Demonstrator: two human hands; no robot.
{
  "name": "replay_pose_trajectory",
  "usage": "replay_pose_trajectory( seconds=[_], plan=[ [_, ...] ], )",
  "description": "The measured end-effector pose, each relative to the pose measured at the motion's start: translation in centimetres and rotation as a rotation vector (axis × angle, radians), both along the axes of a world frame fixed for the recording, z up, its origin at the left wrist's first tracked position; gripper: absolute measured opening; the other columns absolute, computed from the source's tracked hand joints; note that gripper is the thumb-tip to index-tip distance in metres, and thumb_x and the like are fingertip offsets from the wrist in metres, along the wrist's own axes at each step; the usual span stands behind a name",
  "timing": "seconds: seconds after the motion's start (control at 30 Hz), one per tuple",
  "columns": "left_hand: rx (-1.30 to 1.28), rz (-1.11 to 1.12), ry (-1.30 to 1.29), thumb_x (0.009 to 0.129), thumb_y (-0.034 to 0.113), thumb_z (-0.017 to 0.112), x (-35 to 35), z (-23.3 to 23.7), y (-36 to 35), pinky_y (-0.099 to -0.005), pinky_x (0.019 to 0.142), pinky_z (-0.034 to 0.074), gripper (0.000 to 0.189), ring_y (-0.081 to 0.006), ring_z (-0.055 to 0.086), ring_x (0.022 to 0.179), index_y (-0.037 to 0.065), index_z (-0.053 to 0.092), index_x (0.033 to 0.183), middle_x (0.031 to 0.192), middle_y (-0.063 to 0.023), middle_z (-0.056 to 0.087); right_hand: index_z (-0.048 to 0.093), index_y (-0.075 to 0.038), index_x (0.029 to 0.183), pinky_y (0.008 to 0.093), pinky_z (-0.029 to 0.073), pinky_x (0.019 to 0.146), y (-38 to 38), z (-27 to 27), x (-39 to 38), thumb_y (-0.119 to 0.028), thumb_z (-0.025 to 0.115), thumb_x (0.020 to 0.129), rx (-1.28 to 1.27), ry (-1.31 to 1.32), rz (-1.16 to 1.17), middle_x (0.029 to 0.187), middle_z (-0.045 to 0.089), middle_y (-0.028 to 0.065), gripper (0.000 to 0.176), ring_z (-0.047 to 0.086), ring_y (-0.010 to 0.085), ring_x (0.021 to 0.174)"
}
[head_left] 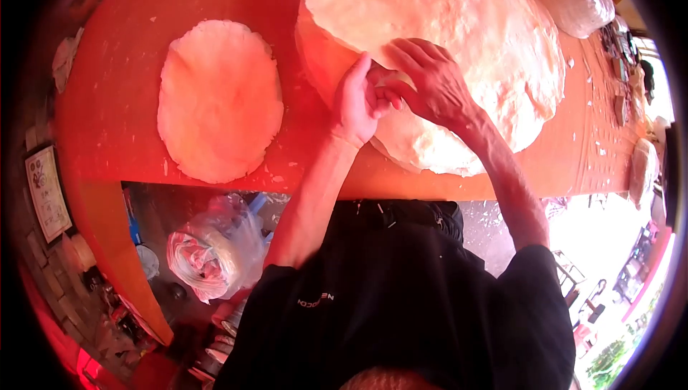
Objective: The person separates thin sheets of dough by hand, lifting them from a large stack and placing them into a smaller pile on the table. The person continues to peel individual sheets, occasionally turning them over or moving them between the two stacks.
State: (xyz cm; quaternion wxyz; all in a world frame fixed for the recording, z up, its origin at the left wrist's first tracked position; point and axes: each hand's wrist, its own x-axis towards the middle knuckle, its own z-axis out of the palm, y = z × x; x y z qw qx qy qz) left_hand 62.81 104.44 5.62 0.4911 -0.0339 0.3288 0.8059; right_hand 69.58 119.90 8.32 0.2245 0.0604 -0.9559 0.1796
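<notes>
One half-curled left hand (357,107) and one outstretched right hand (441,87) meet over a rounded, cream, doughy mound (473,24) I'd judge heavy, soft, best cradled underneath.

Black shirt (401,311), loose, plain cloth, well back from the fingers. Short sleeves: left sleeve (276,282), right sleeve (536,268), both ending above bare forearms. Small pale lettering (315,300) on chest, nearer the left fingers (387,101) than the right sleeve; only partly legible. Right forearm (498,157) lean, ridged behind the right fingers (410,53).
</notes>
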Motion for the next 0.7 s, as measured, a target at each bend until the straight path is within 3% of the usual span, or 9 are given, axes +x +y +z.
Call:
replay_pose_trajectory(
  seconds=[0.13, 0.2, 0.27, 0.37, 0.47, 0.5, 0.53, 0.6, 0.7],
  plan=[
    [-0.027, 0.012, 0.058, 0.101, 0.042, 0.039, 0.1, 0.3, 0.3, -0.0213, 0.041, 0.035, 0.044, -0.0229, 0.065, 0.067, 0.006, 0.047, 0.124, 0.103, -0.0118, 0.067, 0.064, -0.006, 0.1, 0.0419, 0.051, 0.082, 1.2, -0.9, -0.7, -0.019, 0.068, 0.077, 0.096, 0.039, -0.115, 0.102, 0.066, 0.0102, 0.026, 0.062, 0.0298, 0.101],
    [-0.008, 0.053, 0.034, 0.1, 0.039, 0.042, 0.2, 1.1, 0.2, -0.0212, 0.044, 0.039, 0.043, -0.0226, 0.066, 0.069, 0.004, 0.048, 0.124, 0.102, -0.0135, 0.066, 0.066, -0.008, 0.096, 0.041, 0.053, 0.076, 2.0, -0.7, -1.2, -0.01, 0.063, 0.077, 0.101, -0.138, -0.071, 0.093, 0.068, 0.0095, 0.019, 0.065, 0.0283, 0.093],
    [-0.156, 0.114, 0.12, 0.099, 0.034, 0.047, 0.7, 1.9, -0.5, -0.0218, 0.048, 0.043, 0.039, -0.022, 0.067, 0.071, 0.003, 0.051, 0.123, 0.1, -0.014, 0.066, 0.068, -0.011, 0.101, 0.0367, 0.056, 0.069, 5.3, 0.9, -2.1, 0.002, 0.058, 0.079, 0.096, -0.283, -0.039, 0.088, 0.07, 0.0075, 0.028, 0.068, 0.0269, 0.08],
    [-0.314, 0.095, 0.182, 0.097, 0.026, 0.052, 1.8, 2.0, -2.9, -0.0227, 0.054, 0.046, 0.035, -0.0208, 0.068, 0.077, 0.001, 0.053, 0.121, 0.1, -0.0136, 0.065, 0.07, -0.015, 0.105, 0.0341, 0.055, 0.063, 6.7, 10.8, -2.4, -0.002, 0.058, 0.083, 0.253, -0.157, -0.416, 0.089, 0.071, 0.0071, 0.028, 0.068, 0.024, 0.073],
    [-0.405, 0.124, 0.189, 0.096, 0.022, 0.055, 2.3, 1.6, -3.5, -0.0246, 0.062, 0.051, 0.035, -0.0206, 0.068, 0.084, -0.002, 0.052, 0.121, 0.1, -0.012, 0.064, 0.07, -0.014, 0.103, 0.0347, 0.055, 0.068, 4.6, 12.4, -1.0, -0.005, 0.059, 0.084, 0.367, -0.034, -0.355, 0.092, 0.071, 0.0062, 0.024, 0.068, 0.0248, 0.077],
    [-0.397, 0.149, 0.18, 0.096, 0.021, 0.055, 2.4, 1.9, -3.3, -0.0269, 0.067, 0.053, 0.032, -0.0226, 0.068, 0.088, 0.0, 0.053, 0.12, 0.102, -0.0129, 0.065, 0.071, -0.014, 0.101, 0.0364, 0.055, 0.072, 4.1, 10.1, -0.8, -0.005, 0.058, 0.084, 0.317, -0.1, -0.277, 0.092, 0.071, 0.0064, 0.022, 0.067, 0.0251, 0.081],
    [-0.393, 0.176, 0.169, 0.096, 0.02, 0.055, 2.5, 2.0, -3.3, -0.0291, 0.071, 0.055, 0.029, -0.0247, 0.068, 0.093, 0.001, 0.054, 0.119, 0.103, -0.0137, 0.065, 0.062, -0.01, 0.079, 0.04, 0.048, 0.054, 3.9, 6.7, -1.1, -0.003, 0.056, 0.077, 0.229, 0.021, -0.124, 0.073, 0.064, 0.0102, 0.009, 0.062, 0.0293, 0.064],
    [-0.326, 0.161, 0.116, 0.097, 0.019, 0.054, 2.5, 1.6, -2.9, -0.0308, 0.073, 0.055, 0.027, -0.0257, 0.068, 0.094, 0.002, 0.054, 0.118, 0.102, -0.0132, 0.065, 0.063, -0.009, 0.082, 0.0413, 0.051, 0.066, 3.4, -0.1, -0.3, -0.003, 0.057, 0.076, 0.121, -0.228, -0.138, 0.079, 0.066, 0.0099, 0.01, 0.063, 0.0306, 0.078],
    [-0.242, 0.146, 0.053, 0.097, 0.017, 0.052, 1.8, 0.8, -1.9, -0.0334, 0.073, 0.056, 0.02, -0.0263, 0.067, 0.093, 0.003, 0.053, 0.111, 0.101, -0.012, 0.064, 0.067, -0.007, 0.088, 0.04, 0.051, 0.074, 2.3, -1.1, 0.6, -0.004, 0.061, 0.075, 0.071, -0.053, -0.149, 0.085, 0.067, 0.0086, 0.015, 0.061, 0.0283, 0.09]
  ],
)
